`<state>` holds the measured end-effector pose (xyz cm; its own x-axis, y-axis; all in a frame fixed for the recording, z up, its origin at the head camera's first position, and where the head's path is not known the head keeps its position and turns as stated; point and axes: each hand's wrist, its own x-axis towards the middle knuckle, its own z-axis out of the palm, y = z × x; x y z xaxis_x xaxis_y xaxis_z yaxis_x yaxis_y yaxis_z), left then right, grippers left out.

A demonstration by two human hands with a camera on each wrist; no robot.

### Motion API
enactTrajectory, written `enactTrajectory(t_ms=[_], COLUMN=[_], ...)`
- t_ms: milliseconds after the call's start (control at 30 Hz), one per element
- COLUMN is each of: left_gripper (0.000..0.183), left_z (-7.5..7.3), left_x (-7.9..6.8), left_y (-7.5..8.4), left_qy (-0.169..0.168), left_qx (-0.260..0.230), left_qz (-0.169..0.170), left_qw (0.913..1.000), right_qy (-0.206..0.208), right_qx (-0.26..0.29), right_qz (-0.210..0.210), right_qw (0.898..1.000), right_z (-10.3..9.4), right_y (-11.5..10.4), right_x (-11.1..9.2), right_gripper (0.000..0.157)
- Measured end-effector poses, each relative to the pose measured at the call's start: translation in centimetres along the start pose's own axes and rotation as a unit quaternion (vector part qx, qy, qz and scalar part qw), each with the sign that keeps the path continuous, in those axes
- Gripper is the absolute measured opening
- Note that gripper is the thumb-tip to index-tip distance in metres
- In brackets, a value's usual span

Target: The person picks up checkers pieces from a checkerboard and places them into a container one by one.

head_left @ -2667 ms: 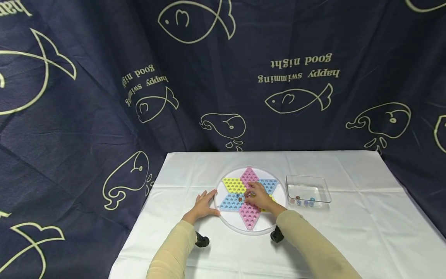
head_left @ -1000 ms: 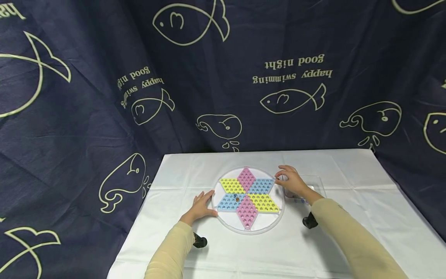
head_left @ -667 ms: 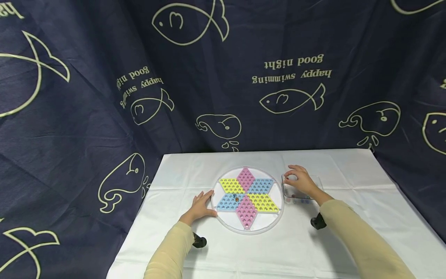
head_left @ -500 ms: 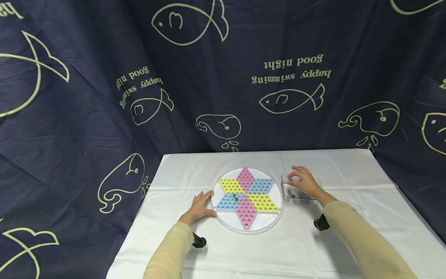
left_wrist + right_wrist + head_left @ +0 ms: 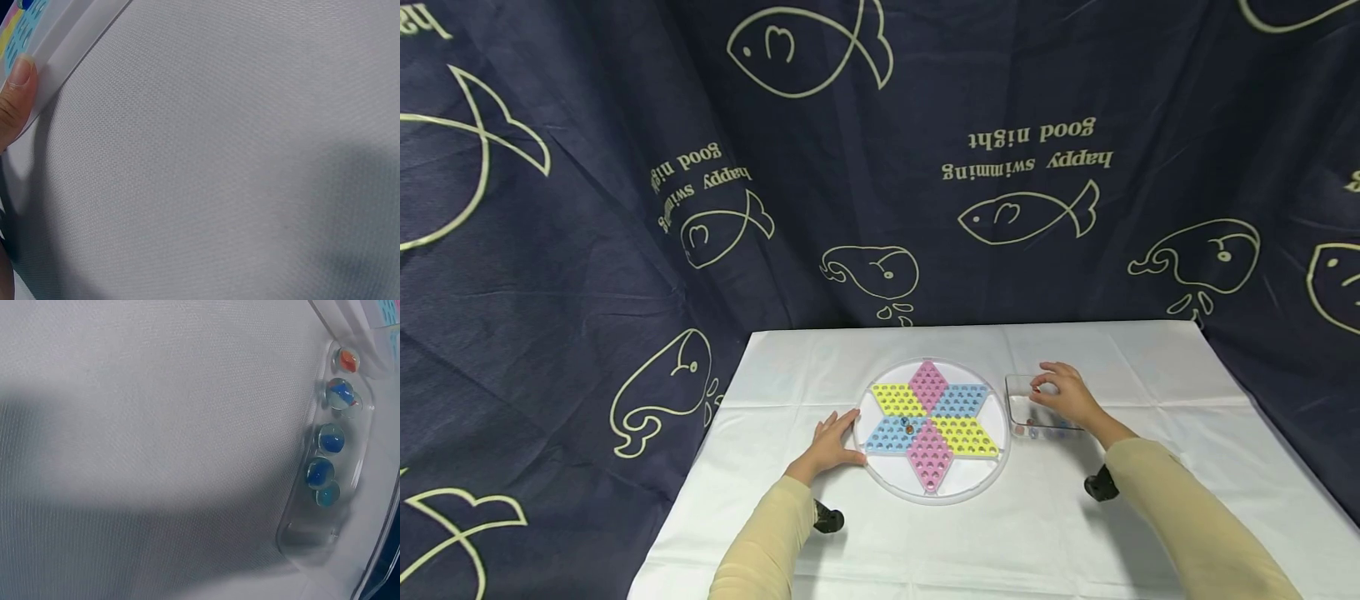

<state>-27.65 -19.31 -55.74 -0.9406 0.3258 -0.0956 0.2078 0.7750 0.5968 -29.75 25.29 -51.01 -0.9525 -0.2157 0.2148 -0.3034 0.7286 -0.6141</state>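
My left hand [image 5: 831, 443] rests at the left rim of the round Chinese checkers board [image 5: 880, 479], fingers spread along the edge. In the left wrist view its thumb [image 5: 20, 84] lies on the white rim. Two marbles, one blue [image 5: 905, 422] and one orange [image 5: 910, 429], sit in the board's left blue section. Over the clear plastic box [image 5: 1022, 414] is my right hand [image 5: 1070, 398]; its thumb and index finger pinch a small reddish marble [image 5: 1035, 390]. The right wrist view shows the box's near side but not the right-hand fingers.
Several marbles lie along the near wall of the box, among them an orange one [image 5: 347, 360] and a blue one [image 5: 331, 439]. The box stands just right of the board on a white tablecloth [image 5: 917, 550]. A dark blue fish-print curtain [image 5: 865, 167] hangs behind the table.
My right hand has lifted off the board's middle and travelled right to the box, a marble between its fingers; lately it shifts further right over the box. The left hand keeps its place.
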Motion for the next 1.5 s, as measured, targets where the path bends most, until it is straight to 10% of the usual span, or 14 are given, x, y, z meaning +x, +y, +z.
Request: enactTrajectory(t_ms=[1167,1500], left_gripper=[0.100,0.097], left_z=[0.8,0.0], left_x=[0.6,0.0], left_y=[-1.8,-0.1], left_qy=[0.019,0.004], left_qx=[-0.029,-0.006], left_qz=[0.047,0.007], left_qw=[0.9983,0.9999], right_qy=[-0.004,-0.024], right_qx=[0.047,0.076], right_qz=[-0.003,-0.025], right_qw=[0.999,0.997], right_z=[1.5,4.4], right_y=[-2.1,-4.8], right_x=[1.4,2.5], right_gripper=[0.025,0.028])
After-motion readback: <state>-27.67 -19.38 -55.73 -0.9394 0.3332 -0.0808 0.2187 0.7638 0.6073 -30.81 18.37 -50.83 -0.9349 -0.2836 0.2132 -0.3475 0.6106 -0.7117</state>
